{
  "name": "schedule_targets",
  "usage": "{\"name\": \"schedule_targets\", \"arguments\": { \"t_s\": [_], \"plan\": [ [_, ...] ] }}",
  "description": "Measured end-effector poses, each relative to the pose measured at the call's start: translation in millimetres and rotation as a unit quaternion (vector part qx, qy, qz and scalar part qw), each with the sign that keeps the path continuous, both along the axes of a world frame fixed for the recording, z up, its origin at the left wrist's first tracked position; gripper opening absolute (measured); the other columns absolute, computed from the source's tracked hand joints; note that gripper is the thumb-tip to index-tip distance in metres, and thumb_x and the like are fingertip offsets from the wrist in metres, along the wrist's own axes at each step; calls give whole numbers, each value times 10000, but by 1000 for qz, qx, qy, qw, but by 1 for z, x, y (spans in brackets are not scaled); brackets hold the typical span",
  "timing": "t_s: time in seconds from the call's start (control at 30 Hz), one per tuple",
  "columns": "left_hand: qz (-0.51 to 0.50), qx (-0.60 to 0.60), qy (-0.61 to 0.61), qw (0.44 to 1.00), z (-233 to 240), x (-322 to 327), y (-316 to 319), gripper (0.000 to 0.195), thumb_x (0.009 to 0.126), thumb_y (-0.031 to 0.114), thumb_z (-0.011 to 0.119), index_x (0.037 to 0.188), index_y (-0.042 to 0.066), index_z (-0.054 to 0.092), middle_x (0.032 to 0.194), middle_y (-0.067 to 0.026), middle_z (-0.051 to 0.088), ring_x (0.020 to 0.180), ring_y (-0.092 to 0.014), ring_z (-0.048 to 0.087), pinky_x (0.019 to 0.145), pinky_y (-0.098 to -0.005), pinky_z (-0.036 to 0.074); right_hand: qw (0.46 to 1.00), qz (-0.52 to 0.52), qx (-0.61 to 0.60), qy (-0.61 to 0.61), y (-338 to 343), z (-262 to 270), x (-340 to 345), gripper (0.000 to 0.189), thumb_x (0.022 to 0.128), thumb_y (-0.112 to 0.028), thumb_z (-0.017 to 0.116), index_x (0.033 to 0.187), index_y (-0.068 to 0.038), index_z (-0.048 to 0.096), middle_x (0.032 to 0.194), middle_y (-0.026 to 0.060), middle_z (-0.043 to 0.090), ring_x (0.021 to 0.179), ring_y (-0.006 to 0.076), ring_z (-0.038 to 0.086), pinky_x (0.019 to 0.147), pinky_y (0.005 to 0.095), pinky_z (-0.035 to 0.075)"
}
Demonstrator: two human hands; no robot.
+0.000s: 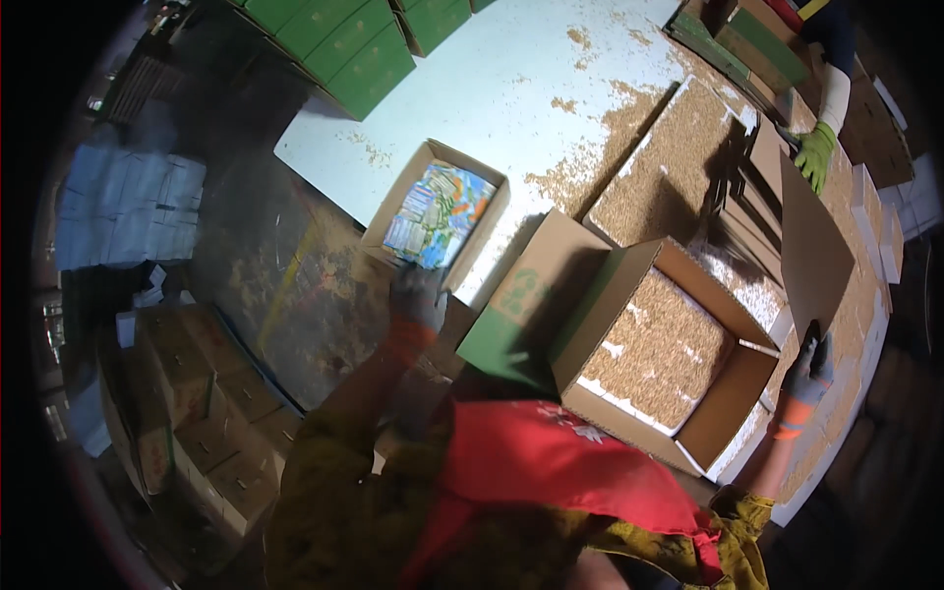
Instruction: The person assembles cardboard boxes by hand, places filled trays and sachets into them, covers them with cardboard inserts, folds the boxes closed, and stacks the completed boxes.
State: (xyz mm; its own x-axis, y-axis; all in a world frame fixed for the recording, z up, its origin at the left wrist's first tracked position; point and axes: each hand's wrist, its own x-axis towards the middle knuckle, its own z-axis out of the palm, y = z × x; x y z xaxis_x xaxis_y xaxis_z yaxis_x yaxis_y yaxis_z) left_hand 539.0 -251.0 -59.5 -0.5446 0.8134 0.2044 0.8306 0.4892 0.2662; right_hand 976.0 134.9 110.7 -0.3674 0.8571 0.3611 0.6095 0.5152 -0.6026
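Note:
My left hand [418,299], in a grey and orange glove, is at the near end of a small open cardboard box [382,214]. Its fingertips overlap the near wall; blur hides whether they grip anything. Colourful printed packets [442,210] fill that box. My right hand [807,369], gloved alike, holds the lower end of a flat brown cardboard sheet [815,243], which slants up and away. Between my hands, close to my body, stands a larger open carton [612,310]. Inside it lies a white-edged layer covered with tan, grain-like bits [649,354].
A co-worker's green-gloved hand [815,155] is near upright cardboard pieces [748,214]. Tan bits are scattered over the white table [501,96]. Green cartons [369,66] stand at the back left. More cardboard boxes [214,413] are at lower left, with a white stack [129,206] beyond.

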Motion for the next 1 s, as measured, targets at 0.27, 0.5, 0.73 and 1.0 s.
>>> {"name": "schedule_targets", "arguments": {
  "t_s": [0.27,0.5,0.73,1.0],
  "plan": [
    [69,18,-117,991,39,-22,18,284,871,225,634,1120,87,635,979,-114,643,939,-271,625,827,-380,496,1000,-18,10,2,-54,18,-17,308,987,-60,451,1242,88,541,1203,172,629,1081,208,606,955,314,462],
    [36,-226,54,972,-47,-65,52,347,869,343,598,1072,70,668,1007,-148,665,969,-297,623,852,-387,484,998,-2,46,44,-81,16,-16,335,960,3,466,1287,49,525,1188,160,631,1088,196,603,937,304,463],
    [183,22,-289,939,-36,-82,34,362,767,315,714,957,8,723,908,-186,710,849,-325,679,792,-377,517,996,-2,85,8,-101,34,-13,338,927,37,462,1252,43,554,1163,173,647,1084,219,614,951,315,456],
    [141,281,-423,850,61,-28,87,339,757,142,805,977,-77,669,857,-115,701,721,-126,603,662,-258,496,996,-57,68,-15,-108,45,10,268,933,-57,537,1180,8,619,1076,177,679,971,229,653,862,322,488]
  ]
}}
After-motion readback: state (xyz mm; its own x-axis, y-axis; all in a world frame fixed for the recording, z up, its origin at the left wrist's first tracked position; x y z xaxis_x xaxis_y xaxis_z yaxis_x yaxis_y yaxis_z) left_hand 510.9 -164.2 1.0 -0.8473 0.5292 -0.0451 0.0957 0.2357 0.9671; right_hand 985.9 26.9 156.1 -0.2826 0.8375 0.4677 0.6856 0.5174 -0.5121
